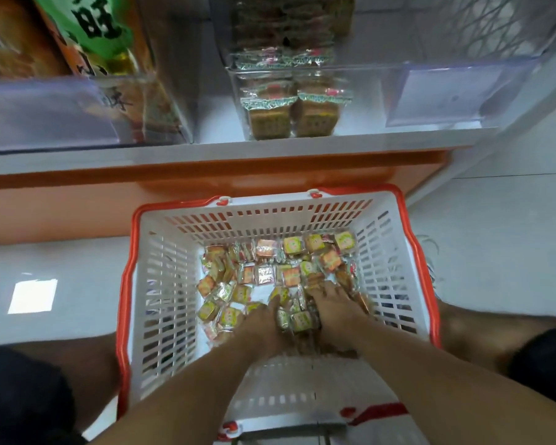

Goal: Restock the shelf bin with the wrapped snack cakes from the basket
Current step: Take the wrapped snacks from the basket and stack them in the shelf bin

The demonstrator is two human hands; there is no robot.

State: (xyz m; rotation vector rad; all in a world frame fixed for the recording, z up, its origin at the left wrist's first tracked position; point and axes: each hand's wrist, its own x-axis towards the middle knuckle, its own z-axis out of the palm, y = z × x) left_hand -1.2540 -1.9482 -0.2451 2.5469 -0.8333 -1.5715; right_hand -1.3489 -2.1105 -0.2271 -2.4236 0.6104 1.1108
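The small square snack cakes in yellow and orange clear wrappers [270,277] lie loose in a heap on the floor of the white slotted plastic basket with the red rim [170,284]; both hands are down among them at the near side of the pile; the left hand [264,326] and the right hand [334,309] cup inward toward each other with a few cakes gathered between them, though how firmly the fingers close I cannot tell; above, on the white shelf, the clear plastic bin [289,101] holds only a few stacked cakes, with room above them; judging by the many cakes left in the basket, most of the restocking remains to be done.
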